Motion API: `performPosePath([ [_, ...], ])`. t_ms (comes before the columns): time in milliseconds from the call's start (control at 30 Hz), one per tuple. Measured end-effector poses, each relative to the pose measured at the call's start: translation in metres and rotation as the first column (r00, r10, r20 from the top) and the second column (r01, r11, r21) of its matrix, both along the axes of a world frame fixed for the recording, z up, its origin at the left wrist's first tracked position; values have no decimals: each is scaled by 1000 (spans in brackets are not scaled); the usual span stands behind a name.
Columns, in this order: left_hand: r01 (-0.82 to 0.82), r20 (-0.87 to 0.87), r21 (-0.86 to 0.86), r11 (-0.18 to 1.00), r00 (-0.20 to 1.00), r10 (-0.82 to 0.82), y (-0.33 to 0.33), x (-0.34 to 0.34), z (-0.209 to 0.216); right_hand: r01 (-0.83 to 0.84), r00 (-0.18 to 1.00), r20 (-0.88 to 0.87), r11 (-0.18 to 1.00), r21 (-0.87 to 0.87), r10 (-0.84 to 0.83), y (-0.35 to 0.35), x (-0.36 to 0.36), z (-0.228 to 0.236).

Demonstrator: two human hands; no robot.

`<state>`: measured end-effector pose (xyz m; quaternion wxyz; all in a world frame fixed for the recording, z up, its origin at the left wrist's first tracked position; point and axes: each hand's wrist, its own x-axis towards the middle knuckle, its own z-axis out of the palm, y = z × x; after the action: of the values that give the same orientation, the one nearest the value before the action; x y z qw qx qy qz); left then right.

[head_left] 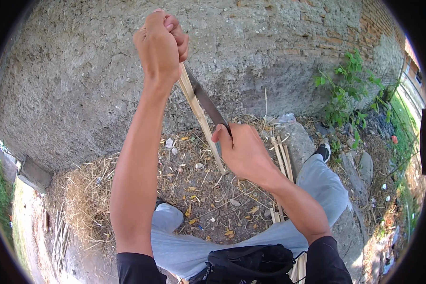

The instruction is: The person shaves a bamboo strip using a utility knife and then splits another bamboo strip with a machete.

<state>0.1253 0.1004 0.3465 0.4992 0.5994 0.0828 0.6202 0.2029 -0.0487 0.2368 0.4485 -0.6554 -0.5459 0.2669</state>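
Observation:
My left hand (162, 45) is raised before the wall, its fingers closed around the upper end of a pale wooden strip (197, 108). The strip slants down to the right, and its lower end hangs above the ground. In my right hand (245, 150), lower and to the right, is a knife with a long dark blade (208, 102). Its blade points up toward my left fist and runs close along the strip's right side; whether the two touch, I cannot tell. My fingers cover the knife's handle.
A rough plastered wall (90, 94) rises ahead. More wooden strips (284, 158) lie by my right leg, next to a stone slab (296, 142). Dry straw (87, 196) is heaped at left, a leafy plant (350, 90) grows at right, and a black bag (251, 262) sits at my waist.

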Motion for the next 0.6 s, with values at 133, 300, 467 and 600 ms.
performPosePath([
  [133,41,10,37,998,999,-41,-11,15,-1,89,989,103,985,151,-105,9,-1,-38],
  [300,2,20,21,1000,1000,-3,-2,13,-2,52,994,89,997,48,-57,1,1,-7],
  [467,31,-7,34,999,999,-31,-19,34,1,143,957,223,971,193,-186,9,8,-41],
  [600,-2,-10,14,1000,1000,2,-8,20,-4,43,999,-12,994,-100,-44,-7,6,9],
])
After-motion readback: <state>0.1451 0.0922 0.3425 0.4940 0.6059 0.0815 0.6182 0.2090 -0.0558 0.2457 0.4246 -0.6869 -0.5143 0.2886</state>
